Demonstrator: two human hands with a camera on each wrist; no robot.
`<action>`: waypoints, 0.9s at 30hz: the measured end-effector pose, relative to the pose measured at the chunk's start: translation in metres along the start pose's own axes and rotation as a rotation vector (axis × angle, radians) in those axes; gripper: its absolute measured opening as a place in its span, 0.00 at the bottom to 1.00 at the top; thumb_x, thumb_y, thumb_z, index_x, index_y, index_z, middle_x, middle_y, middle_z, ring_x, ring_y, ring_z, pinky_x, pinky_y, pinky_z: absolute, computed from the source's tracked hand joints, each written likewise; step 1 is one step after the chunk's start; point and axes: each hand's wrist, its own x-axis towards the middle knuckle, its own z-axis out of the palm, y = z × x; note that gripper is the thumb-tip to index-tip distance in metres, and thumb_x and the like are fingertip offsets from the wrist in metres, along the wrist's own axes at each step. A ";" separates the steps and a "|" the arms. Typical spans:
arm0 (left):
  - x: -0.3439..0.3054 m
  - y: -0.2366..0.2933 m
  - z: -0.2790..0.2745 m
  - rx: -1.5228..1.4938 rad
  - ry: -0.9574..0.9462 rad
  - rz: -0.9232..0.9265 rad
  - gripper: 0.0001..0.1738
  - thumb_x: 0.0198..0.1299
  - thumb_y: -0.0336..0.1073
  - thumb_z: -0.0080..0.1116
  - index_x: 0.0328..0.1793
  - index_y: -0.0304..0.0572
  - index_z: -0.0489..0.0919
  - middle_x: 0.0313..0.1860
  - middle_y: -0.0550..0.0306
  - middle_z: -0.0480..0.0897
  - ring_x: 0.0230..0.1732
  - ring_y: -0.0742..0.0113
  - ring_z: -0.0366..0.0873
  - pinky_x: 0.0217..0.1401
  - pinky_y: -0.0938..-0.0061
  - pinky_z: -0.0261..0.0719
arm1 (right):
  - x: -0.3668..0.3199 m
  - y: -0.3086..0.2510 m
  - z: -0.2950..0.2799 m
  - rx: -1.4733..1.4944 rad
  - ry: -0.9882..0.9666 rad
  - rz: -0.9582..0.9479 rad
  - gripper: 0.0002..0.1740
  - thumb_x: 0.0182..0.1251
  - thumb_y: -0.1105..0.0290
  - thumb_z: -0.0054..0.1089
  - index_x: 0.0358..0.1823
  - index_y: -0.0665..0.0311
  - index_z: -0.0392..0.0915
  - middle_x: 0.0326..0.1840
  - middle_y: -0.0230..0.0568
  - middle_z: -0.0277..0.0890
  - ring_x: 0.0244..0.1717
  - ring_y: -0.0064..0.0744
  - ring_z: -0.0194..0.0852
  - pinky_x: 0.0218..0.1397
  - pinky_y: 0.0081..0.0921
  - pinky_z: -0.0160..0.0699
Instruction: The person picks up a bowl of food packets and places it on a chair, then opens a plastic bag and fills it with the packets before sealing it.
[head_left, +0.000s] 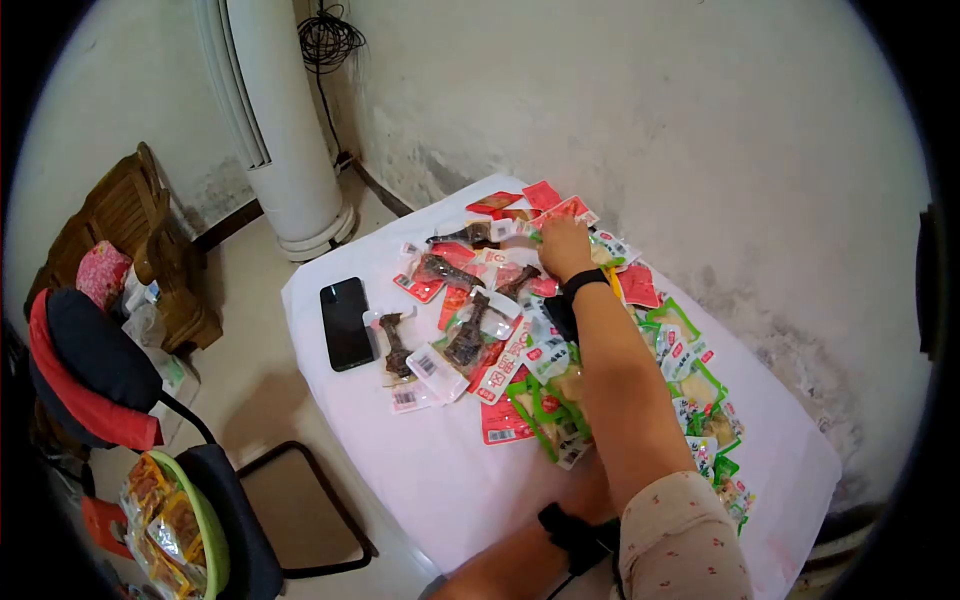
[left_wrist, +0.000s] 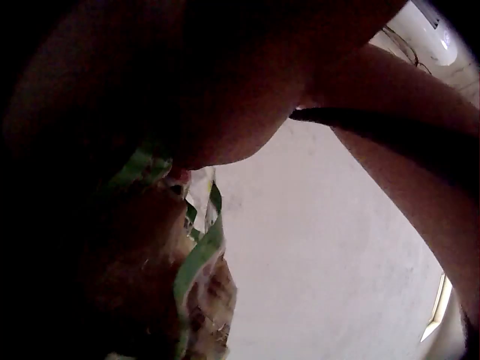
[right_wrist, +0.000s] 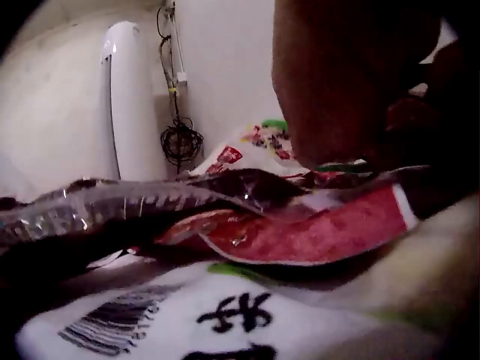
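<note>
My right hand (head_left: 565, 245) is at the far end of the pile, over red packets (head_left: 572, 211), its fingertips hidden. In the right wrist view its dark fingers (right_wrist: 337, 90) point down at the packets, close to a red packet (right_wrist: 315, 232). Behind the right forearm (head_left: 625, 390), my left hand is hidden from the head view. The left wrist view has the left hand (left_wrist: 247, 127) in deep shade, right beside a green-edged clear food packet (left_wrist: 214, 300); I cannot tell whether it grips the packet.
Vacuum-packed dark meat pieces (head_left: 470, 335) lie left of green-edged packets (head_left: 555, 415) on the white-covered table (head_left: 400, 480). A black phone (head_left: 347, 323) rests near the left edge. On a chair (head_left: 235, 520), a green basket (head_left: 205, 510) holds more packets. The wall (head_left: 700, 130) stands behind.
</note>
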 end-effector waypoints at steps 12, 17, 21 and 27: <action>0.055 0.006 -0.004 0.429 -0.176 0.100 0.19 0.52 0.29 0.48 0.52 0.33 0.75 0.54 0.46 0.76 0.52 0.50 0.72 0.56 0.59 0.71 | -0.097 0.111 -0.146 1.563 0.013 0.194 0.18 0.64 0.70 0.53 0.54 0.67 0.68 0.44 0.34 0.75 0.44 0.24 0.73 0.47 0.24 0.75; 0.055 0.003 -0.003 0.452 -0.104 0.158 0.18 0.52 0.30 0.49 0.51 0.37 0.76 0.51 0.51 0.77 0.51 0.51 0.73 0.54 0.62 0.72 | -0.241 0.155 -0.178 1.562 -0.231 0.229 0.21 0.64 0.66 0.58 0.56 0.67 0.69 0.43 0.30 0.72 0.42 0.18 0.68 0.45 0.20 0.71; 0.054 -0.008 0.004 0.365 -0.073 0.053 0.21 0.49 0.30 0.56 0.53 0.39 0.77 0.46 0.50 0.79 0.51 0.50 0.74 0.53 0.61 0.74 | -0.341 0.140 -0.205 0.968 -0.121 0.410 0.28 0.64 0.64 0.58 0.63 0.68 0.65 0.58 0.47 0.71 0.58 0.34 0.70 0.60 0.29 0.68; 0.050 -0.008 0.000 0.337 0.012 0.130 0.12 0.50 0.29 0.55 0.43 0.40 0.79 0.41 0.50 0.78 0.50 0.51 0.73 0.50 0.59 0.73 | -0.510 0.117 -0.226 0.692 0.032 0.443 0.37 0.60 0.63 0.60 0.69 0.66 0.59 0.71 0.60 0.53 0.72 0.55 0.49 0.73 0.42 0.50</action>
